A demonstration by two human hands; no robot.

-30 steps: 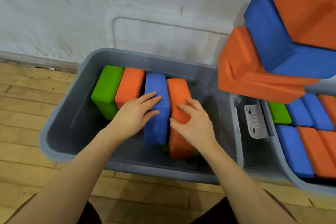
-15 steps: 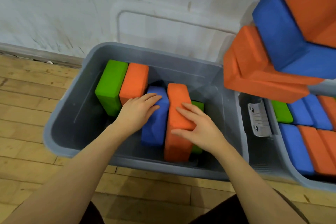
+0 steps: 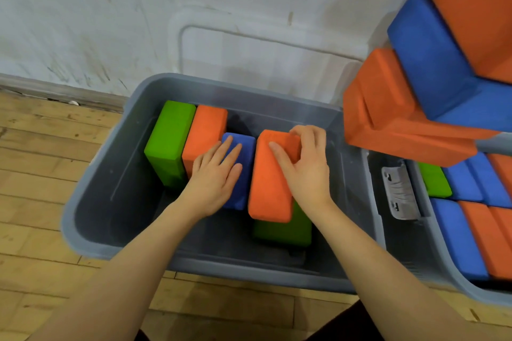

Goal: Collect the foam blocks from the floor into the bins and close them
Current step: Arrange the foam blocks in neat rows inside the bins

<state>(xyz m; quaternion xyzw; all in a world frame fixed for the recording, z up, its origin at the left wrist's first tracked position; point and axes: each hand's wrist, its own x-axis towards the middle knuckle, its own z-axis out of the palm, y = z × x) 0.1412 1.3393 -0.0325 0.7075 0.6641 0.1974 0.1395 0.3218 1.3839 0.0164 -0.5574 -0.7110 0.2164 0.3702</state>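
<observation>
I see the orange block (image 3: 270,177) inside the grey bin (image 3: 91,219), tilted over a green block (image 3: 282,227). My right hand (image 3: 306,171) clamps its far end, fingers curled over the top. My left hand (image 3: 214,177) lies flat, fingers spread, on the blue block (image 3: 241,152) beside it. A second bin (image 3: 454,282) sits to the right, holding more blocks.

No text, label, brand, number or sign could be read anywhere. The foam blocks (image 3: 268,174) were plain. The grey bin (image 3: 91,230) bore no legible marking.
</observation>
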